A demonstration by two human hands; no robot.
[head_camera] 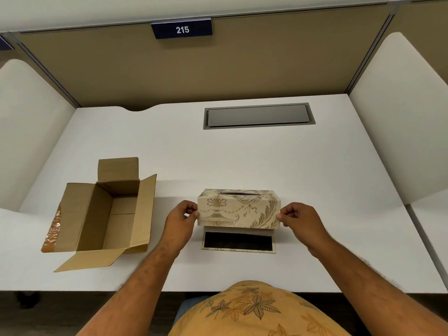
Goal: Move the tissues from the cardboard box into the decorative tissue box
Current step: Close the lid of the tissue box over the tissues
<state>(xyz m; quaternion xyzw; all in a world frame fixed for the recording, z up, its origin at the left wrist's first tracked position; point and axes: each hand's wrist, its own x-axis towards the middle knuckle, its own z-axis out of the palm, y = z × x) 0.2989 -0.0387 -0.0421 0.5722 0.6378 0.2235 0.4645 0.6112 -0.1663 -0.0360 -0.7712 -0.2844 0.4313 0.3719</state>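
The decorative tissue box (238,209), cream with gold ornament and a slot on top, is in the middle of the desk, its cover raised a little above its base. My left hand (180,220) pinches its left end and my right hand (299,219) pinches its right end. A white strip of tissues (240,231) shows under the cover's lower edge. In front lies the box's flat base flap (238,243) with a black inner face. The cardboard box (106,212) stands open to the left, flaps spread, and its inside looks empty.
The white desk (315,178) has a grey cable hatch (258,115) at the back. White side panels and a tan partition with a sign reading 215 (181,29) enclose it. Orange tape (52,232) clings to the cardboard box's left flap.
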